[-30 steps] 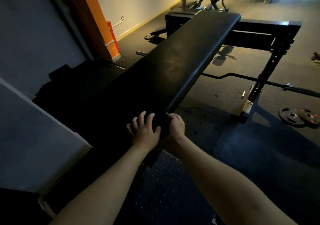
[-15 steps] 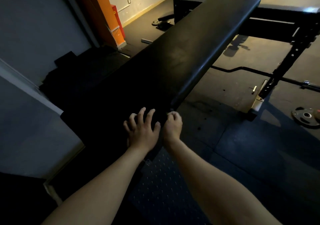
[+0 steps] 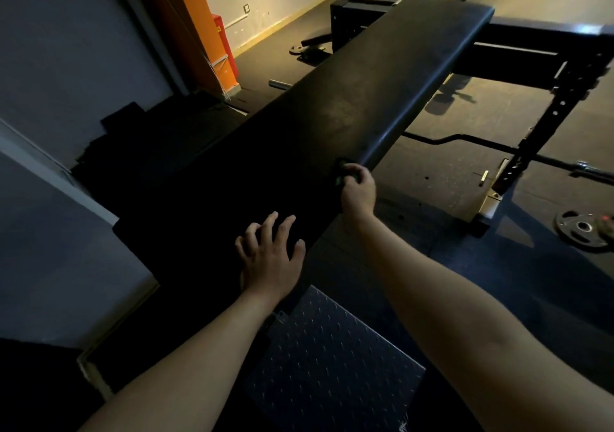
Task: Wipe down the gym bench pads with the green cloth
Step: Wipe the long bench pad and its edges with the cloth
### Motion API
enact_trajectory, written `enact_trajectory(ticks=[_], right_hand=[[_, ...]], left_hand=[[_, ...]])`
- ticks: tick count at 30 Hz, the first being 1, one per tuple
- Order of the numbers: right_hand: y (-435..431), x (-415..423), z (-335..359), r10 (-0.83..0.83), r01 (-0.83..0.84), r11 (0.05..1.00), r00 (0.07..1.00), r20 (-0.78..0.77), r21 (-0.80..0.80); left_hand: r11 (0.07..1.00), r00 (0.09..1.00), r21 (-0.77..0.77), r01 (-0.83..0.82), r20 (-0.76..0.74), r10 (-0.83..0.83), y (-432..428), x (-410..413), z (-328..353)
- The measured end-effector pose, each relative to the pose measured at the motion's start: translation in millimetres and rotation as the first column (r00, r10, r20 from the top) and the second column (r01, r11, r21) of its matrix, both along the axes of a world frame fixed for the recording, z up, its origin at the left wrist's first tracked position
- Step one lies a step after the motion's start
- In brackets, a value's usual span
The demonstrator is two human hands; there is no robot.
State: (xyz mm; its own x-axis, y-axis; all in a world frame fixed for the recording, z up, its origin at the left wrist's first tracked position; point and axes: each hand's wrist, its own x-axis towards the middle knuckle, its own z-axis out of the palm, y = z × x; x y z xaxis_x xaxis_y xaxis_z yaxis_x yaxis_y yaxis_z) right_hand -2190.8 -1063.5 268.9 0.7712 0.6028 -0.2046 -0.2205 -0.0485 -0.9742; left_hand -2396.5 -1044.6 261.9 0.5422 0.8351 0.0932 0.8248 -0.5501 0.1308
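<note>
1. R hand (image 3: 358, 189) curled tight round the green cloth (image 3: 339, 179), a dark bunch at the R long edge of the bench pad (image 3: 365, 99), about a third of the way up from the near end. Only a small bit of cloth shows, past the fingertips on the pad side; the rest is hidden in the fist and in shadow.
2. L hand (image 3: 270, 258) flat on the pad's near end, fingers spread and straight, nothing held. It's well apart from the cloth, nearer the camera and to its L.
3. Pad is long, black, runs diagonally away to upper R; far half catches light, near half very dark.
4. Below the near end: a studded metal footplate (image 3: 332, 358).
5. R of the pad, on the floor: black rack upright w/ holes (image 3: 545, 125), a barbell (image 3: 498, 147) lying behind it, weight plates (image 3: 583, 228) at the R edge of view.
6. L side: orange column (image 3: 196, 26), stacked black mats (image 3: 159, 132), another plate (image 3: 299, 49) near the far wall.
7. Nothing lies on the pad between cloth and far end. No readable writing or brands; too dim.
</note>
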Motion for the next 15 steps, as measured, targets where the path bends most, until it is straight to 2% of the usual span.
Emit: enact_trajectory(ticks=[2, 3, 7, 9, 11, 13, 15], right_hand=[[-2.5, -16.8, -1.1, 0.142, -0.117, 0.985, 0.967, 0.213, -0.124], [-4.1, -26.3, -4.6, 0.167, -0.129, 0.980, 0.948, 0.272, -0.154], [-12.2, -61.8, -11.0, 0.197, -0.146, 0.973, 0.927, 0.319, -0.176], [-19.3, -74.6, -6.5, 0.219, -0.185, 0.970, 0.946, 0.239, -0.155], [-32.4, -82.6, -2.7, 0.281, -0.273, 0.957, 0.956, 0.081, -0.100], [-55.7, -89.6, 4.6, 0.367, -0.371, 0.927, 0.927, -0.075, -0.053], [-75.0, -90.9, 4.0, 0.378, -0.386, 0.922, 0.915, -0.144, -0.032]], left_hand=[[1.000, 1.000, 0.014, 0.002, -0.010, -0.002, 1.1, 0.6, -2.4], [1.000, 1.000, 0.018, 0.007, -0.019, -0.007, 1.2, 1.0, -2.8], [0.999, 0.999, 0.029, 0.034, -0.034, -0.033, 3.9, -0.2, -4.0], [0.998, 0.998, 0.024, 0.051, -0.050, -0.049, 2.9, -1.0, -1.7], [0.998, 0.995, 0.004, 0.062, -0.072, -0.061, 1.2, -0.6, 1.5], [0.997, 0.995, -0.026, 0.068, -0.074, -0.070, 0.3, -1.7, 6.2], [0.995, 0.992, -0.033, 0.099, -0.072, -0.101, 0.9, -4.2, 9.0]])
